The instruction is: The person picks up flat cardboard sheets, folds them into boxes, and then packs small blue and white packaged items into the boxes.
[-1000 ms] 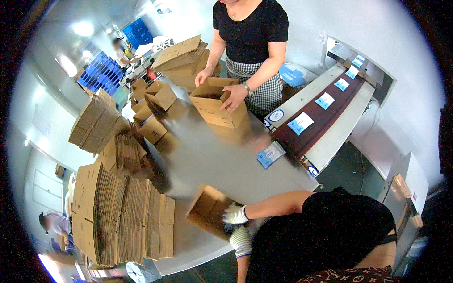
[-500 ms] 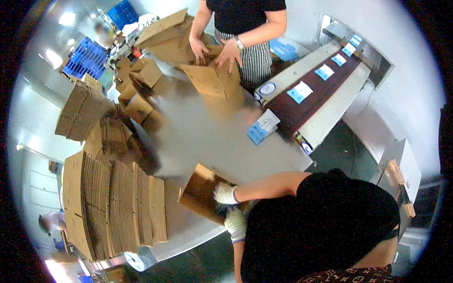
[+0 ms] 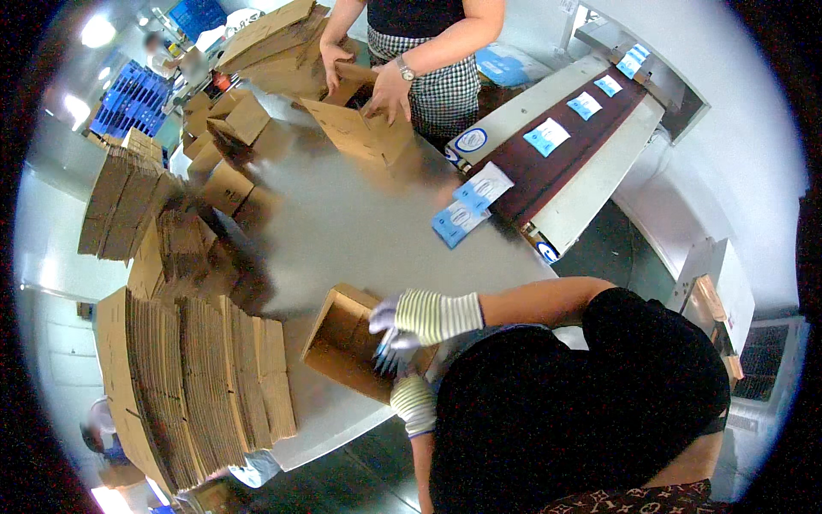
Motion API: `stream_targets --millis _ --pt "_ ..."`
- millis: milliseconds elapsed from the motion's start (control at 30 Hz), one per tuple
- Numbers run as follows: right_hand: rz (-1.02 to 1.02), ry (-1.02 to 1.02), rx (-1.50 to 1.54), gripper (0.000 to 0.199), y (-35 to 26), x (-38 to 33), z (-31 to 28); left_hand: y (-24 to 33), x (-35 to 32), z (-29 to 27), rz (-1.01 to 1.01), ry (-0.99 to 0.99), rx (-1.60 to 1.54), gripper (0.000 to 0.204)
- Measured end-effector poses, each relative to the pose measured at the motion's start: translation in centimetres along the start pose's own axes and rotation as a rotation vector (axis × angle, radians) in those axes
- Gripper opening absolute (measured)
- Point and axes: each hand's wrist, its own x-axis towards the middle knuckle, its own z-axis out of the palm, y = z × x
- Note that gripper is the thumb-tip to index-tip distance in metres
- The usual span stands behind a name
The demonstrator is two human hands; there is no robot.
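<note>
An open brown cardboard box [image 3: 330, 347] lies tilted at the near edge of the table, its mouth toward me. My right hand [image 3: 411, 319], in a striped knit glove with a pale coated front, is at the box's mouth. Its fingers close over a bunch of thin blue-and-white packets [image 3: 390, 353], blurred by motion. My left hand [image 3: 413, 404], in a matching glove, is at the box's lower near corner. The left fingers are mostly hidden behind the packets and the box edge, so their grip does not show.
Flattened cartons [image 3: 201, 385] stand in a tall stack to the left. Two overlapping packets [image 3: 462, 223] lie at the end of a dark conveyor belt [image 3: 556, 176] carrying several more. Across the grey table [image 3: 342, 231], a co-worker's hands [image 3: 392, 90] hold another open box [image 3: 364, 128].
My right hand has drawn up and back from inside the box, bringing packets into sight. Another packet has slid off the belt onto the table's packet. The whole view has shifted slightly.
</note>
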Motion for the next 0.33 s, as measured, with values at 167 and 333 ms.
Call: stream_targets --millis 167,333 --pt "0.266 -0.086 -0.172 0.041 6.2 -2.9 -4.5 -0.4 0.5 0.6 0.011 -0.061 0.018 0.024" --pt "0.498 -0.504 -0.300 0.062 16.1 -5.5 -6.3 0.0 1.3 -1.1 -0.044 -0.120 -0.017 0.034"
